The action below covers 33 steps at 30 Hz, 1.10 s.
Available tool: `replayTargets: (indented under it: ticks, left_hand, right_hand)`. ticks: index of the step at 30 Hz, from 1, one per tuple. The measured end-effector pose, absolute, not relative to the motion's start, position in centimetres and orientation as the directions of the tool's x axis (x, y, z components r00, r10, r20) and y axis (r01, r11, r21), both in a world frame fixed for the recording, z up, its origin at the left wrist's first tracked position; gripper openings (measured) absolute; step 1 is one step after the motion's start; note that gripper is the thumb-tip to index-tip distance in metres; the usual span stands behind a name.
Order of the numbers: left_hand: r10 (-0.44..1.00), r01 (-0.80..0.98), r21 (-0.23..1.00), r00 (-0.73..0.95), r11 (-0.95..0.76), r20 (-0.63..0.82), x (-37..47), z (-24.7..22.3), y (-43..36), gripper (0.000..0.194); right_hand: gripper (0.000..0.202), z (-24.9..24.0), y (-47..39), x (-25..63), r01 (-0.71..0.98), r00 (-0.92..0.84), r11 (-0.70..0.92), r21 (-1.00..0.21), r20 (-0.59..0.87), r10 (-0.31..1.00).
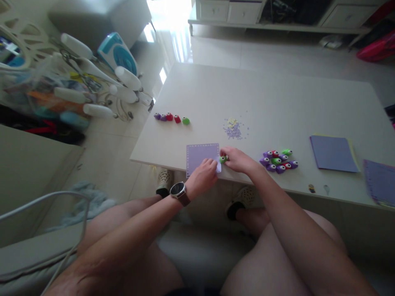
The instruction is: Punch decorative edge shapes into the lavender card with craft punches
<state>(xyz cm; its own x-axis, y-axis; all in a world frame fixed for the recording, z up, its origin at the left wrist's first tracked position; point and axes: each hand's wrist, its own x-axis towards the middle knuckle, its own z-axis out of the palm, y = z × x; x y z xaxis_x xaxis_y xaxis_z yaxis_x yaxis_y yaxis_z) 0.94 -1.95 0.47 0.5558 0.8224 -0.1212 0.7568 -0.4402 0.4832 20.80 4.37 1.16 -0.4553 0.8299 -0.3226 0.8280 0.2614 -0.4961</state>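
Observation:
A purple paper square (199,154) with small holes along its left, top and right edges lies at the table's front edge. My left hand (205,172) rests on its lower right part, fingers closed at the right edge, where a bit of the paper looks lifted. In my right hand (233,159) is a small green punch (223,158), pinched at the right edge of the paper. Beyond the paper is a pile of tiny purple and yellow paper bits (233,129).
Red, purple and green punches (169,116) stand in a row at the left. Several more (277,160) are grouped on the right, near a purple paper stack (334,153), two small items and punched sheets (381,181). The white table (277,107) ends just before my knees.

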Motion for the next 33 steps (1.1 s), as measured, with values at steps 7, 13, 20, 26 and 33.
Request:
replayTargets:
  ticks: [7, 13, 20, 26, 33]
  left_hand:
    - [0.814, 0.747, 0.49, 0.568, -0.45, -0.12, 0.9, 0.5, -2.1, 0.017]
    - [0.808, 0.73, 0.521, 0.576, -0.442, -0.122, 0.7, 0.6, -2.0, 0.021]
    - [0.821, 0.713, 0.544, 0.565, -0.442, -0.073, 0.5, -0.1, -2.1, 0.031]
    - [0.825, 0.726, 0.519, 0.561, -0.451, -0.068, 0.4, -0.5, -2.1, 0.032]
    - [0.818, 0.725, 0.509, 0.572, -0.464, -0.07, 0.4, -0.5, -2.1, 0.032]
  right_hand:
    - [0.026, 1.5, 4.2, 20.6, 0.835, -0.445, 0.254, -0.488, -0.328, 0.833]
    - [0.026, 1.1, 4.3, 20.7, 0.818, -0.459, 0.262, -0.512, -0.306, 0.834]
    - [0.02, 2.3, 4.4, 20.3, 0.814, -0.394, 0.139, -0.565, -0.36, 0.845]
    - [0.011, 2.6, 4.6, 20.1, 0.831, -0.324, 0.056, -0.554, -0.399, 0.858]
    - [0.011, 2.3, 4.7, 20.3, 0.846, -0.337, 0.083, -0.527, -0.407, 0.849]
